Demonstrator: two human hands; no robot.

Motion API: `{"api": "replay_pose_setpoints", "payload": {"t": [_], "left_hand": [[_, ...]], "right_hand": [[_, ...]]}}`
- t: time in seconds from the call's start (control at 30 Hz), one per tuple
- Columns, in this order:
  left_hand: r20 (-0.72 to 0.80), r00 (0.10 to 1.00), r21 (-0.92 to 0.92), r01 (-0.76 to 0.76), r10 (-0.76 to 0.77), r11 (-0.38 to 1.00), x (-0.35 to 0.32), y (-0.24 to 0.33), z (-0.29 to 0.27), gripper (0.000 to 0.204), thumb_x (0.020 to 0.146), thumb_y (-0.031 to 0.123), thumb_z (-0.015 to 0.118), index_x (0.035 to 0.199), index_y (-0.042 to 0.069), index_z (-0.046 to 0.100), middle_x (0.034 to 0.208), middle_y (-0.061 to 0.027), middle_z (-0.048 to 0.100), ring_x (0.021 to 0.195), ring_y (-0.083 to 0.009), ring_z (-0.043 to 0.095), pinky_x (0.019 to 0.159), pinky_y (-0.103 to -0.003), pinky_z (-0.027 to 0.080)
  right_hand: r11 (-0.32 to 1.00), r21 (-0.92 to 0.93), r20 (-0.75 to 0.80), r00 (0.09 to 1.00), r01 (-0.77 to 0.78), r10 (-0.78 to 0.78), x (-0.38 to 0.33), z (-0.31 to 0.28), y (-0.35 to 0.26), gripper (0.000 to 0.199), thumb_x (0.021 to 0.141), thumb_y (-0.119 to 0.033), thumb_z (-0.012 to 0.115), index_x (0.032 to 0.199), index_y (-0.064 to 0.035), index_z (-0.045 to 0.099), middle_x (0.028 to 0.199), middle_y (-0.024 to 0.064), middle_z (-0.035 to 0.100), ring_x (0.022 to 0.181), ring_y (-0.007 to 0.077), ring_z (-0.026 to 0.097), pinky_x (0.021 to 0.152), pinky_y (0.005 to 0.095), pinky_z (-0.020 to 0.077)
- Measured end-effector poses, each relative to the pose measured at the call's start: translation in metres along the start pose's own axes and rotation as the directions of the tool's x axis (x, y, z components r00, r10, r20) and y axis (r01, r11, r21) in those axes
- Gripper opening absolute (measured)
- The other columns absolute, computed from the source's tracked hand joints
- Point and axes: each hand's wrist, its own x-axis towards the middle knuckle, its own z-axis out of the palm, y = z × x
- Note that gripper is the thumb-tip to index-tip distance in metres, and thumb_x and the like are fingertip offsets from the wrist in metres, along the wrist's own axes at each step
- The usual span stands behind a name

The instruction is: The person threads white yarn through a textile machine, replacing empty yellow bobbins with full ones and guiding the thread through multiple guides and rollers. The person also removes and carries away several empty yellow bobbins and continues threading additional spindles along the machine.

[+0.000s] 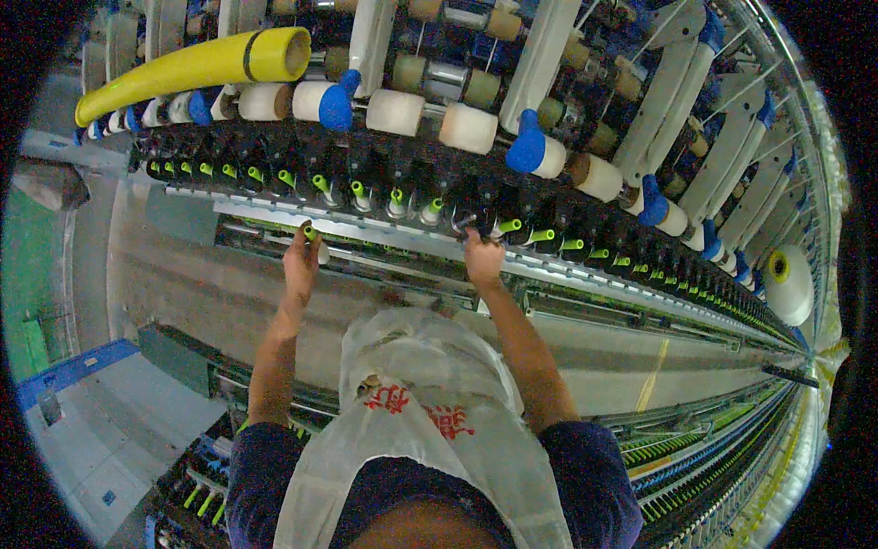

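I stand in front of a long spinning frame with a row of green-tipped spindles (395,198) in black holders. My left hand (300,263) is raised to the metal rail (384,236) and is closed around a small green-tipped bobbin (312,234). My right hand (483,258) reaches up to the row, with its fingers at a black holder beside a green spindle tip (508,225). Whether it grips anything is hidden by the fingers. A white plastic apron (416,403) hangs down my front.
Above the spindles runs a line of cream rollers with blue caps (527,146) and white weighting arms (549,55). A yellow tube (201,66) lies at the upper left. A white yarn cone (788,282) is at the right. A second frame with green bobbins (677,448) is lower right; grey floor left.
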Motion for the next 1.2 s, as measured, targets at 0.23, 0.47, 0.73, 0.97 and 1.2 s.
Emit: {"api": "replay_pose_setpoints", "payload": {"t": [0.23, 0.47, 0.73, 0.97, 1.2], "left_hand": [[0.272, 0.83, -0.326, -0.397, 0.487, 0.858, -0.015, 0.184, 0.08, 0.03, 0.088, 0.002, 0.053, 0.117, 0.0, 0.048, 0.113, -0.0188, 0.059, 0.102, -0.0302, 0.059, 0.087, -0.035, 0.047], [0.249, 0.896, -0.087, -0.357, 0.367, 0.93, 0.0, 0.177, 0.216, 0.028, 0.086, 0.006, 0.053, 0.112, -0.004, 0.048, 0.097, -0.0266, 0.057, 0.093, -0.0428, 0.057, 0.077, -0.047, 0.047], [0.116, 0.969, 0.083, -0.228, 0.218, 0.97, -0.068, 0.018, 0.259, 0.014, 0.087, 0.011, 0.054, 0.095, 0.0, 0.054, 0.081, -0.018, 0.063, 0.064, -0.0329, 0.06, 0.053, -0.042, 0.048], [0.232, 0.903, -0.48, 0.429, -0.361, 0.765, -0.067, -0.085, 0.295, 0.016, 0.086, 0.015, 0.06, 0.094, 0.001, 0.058, 0.07, -0.0113, 0.063, 0.047, -0.0224, 0.058, 0.041, -0.036, 0.048], [0.518, 0.731, 0.338, 0.301, -0.443, 0.892, -0.071, -0.124, 0.304, 0.016, 0.086, 0.02, 0.06, 0.09, 0.004, 0.06, 0.073, -0.0123, 0.062, 0.058, -0.0256, 0.06, 0.052, -0.04, 0.049]], "right_hand": [[0.587, 0.628, 0.389, 0.859, -0.511, 0.332, 0.059, -0.087, -0.002, 0.033, 0.088, -0.036, 0.055, 0.085, -0.0047, 0.065, 0.057, 0.0115, 0.06, 0.051, 0.0252, 0.061, 0.052, 0.0369, 0.0467], [0.567, 0.695, 0.328, 0.896, -0.443, 0.298, 0.118, -0.192, -0.014, 0.047, 0.097, -0.039, 0.043, 0.085, 0.0016, 0.066, 0.054, 0.0024, 0.055, 0.047, 0.0073, 0.046, 0.045, 0.0233, 0.0358], [0.442, 0.804, 0.376, 0.916, -0.399, 0.144, 0.144, -0.278, -0.031, 0.043, 0.098, -0.033, 0.042, 0.103, 0.0038, 0.063, 0.068, 0.0063, 0.064, 0.054, 0.0043, 0.041, 0.051, 0.0199, 0.0342], [0.511, 0.71, 0.414, 0.874, -0.484, 0.254, 0.144, -0.28, -0.037, 0.041, 0.096, -0.033, 0.046, 0.101, 0.0035, 0.064, 0.069, 0.0063, 0.064, 0.057, 0.0058, 0.046, 0.054, 0.0203, 0.0367], [0.477, 0.747, 0.38, 0.886, -0.464, 0.267, 0.131, -0.246, -0.01, 0.037, 0.095, -0.031, 0.049, 0.099, 0.0022, 0.065, 0.072, 0.0054, 0.065, 0.06, 0.0058, 0.047, 0.057, 0.0204, 0.0376]]}}
